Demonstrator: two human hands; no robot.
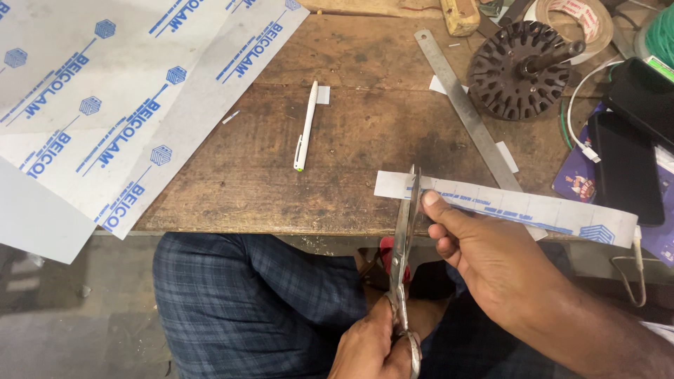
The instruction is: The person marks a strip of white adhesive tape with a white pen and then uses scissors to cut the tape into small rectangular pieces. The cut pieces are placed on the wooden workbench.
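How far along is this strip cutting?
Done: small white offcuts lie by the steel ruler. In hand: the left hand works scissors closed across the white strip near its left end, while the right hand pinches it. Left: most of the marked strip is uncut, as are the big sheets.

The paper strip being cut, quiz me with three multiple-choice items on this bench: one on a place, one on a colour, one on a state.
1. Where does the white pen lie?
A. on the wooden table, left of the steel ruler
B. on the dark phone
C. under the printed sheets

2. What colour is the print on the strip?
A. red
B. blue
C. green

3. How is the strip held?
A. lying loose
B. taped down
C. pinched by the right hand with the scissors in the left hand at it

Answers: 1 A, the pen rests on bare wood; 2 B, blue marks show; 3 C, the thumb presses beside the blades.
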